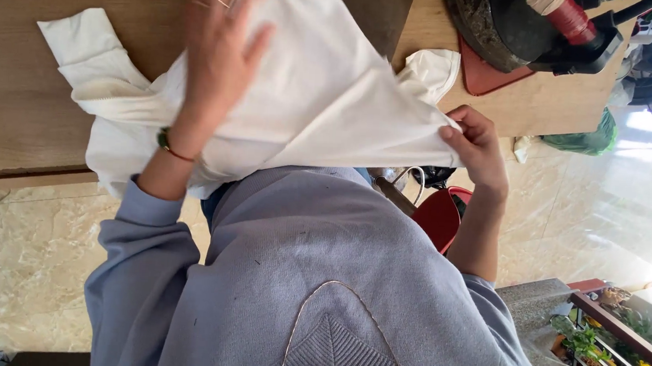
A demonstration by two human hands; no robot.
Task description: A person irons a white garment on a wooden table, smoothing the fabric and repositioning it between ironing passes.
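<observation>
Grey sweater [319, 282] is filling the near view. Left hand [216, 53] is pressing flat, fingers spread, on the white garment [324, 99] lying on the wooden surface [11, 92]. Right hand [475, 144] is pinching its corner, grip closed on cloth (soft, light, likely floppy; best held at edges).

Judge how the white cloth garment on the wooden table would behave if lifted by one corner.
The white cloth garment would probably hang limp: it creases under the left hand. It likely weighs little, since the right hand lifts an edge by a pinch.
</observation>
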